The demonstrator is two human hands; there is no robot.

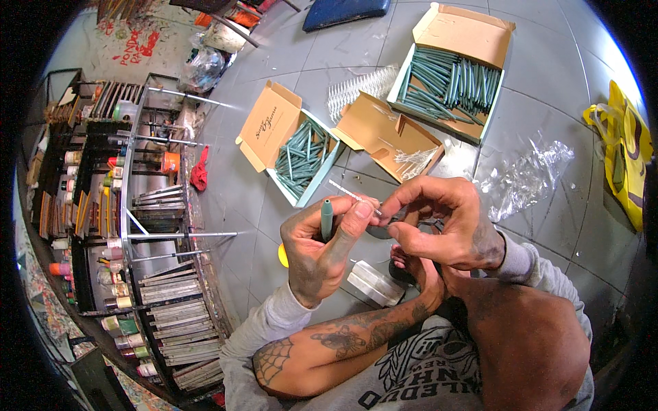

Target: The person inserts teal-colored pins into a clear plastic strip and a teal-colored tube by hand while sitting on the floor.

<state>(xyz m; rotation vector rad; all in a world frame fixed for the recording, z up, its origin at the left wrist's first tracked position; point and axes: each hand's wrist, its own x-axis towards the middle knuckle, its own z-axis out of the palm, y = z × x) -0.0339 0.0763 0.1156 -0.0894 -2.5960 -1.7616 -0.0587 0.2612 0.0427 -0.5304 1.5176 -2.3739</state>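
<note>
Above the lap, the left hand [322, 250] grips a green stick [327, 218]; the right hand [442, 222] pinches a thin clear sleeve [353, 195].

- the green stick [327, 218] runs down into the left hand [321, 250], its lower end hidden;
- the white boxes [374, 282] lie partly behind the forearm;
- the shelf's small bottles [118, 302] are too small to tell.

free: grey floor [548, 89] right of hands | blocked: open boxes [301, 154] ahead, rack [137, 226] left
</note>
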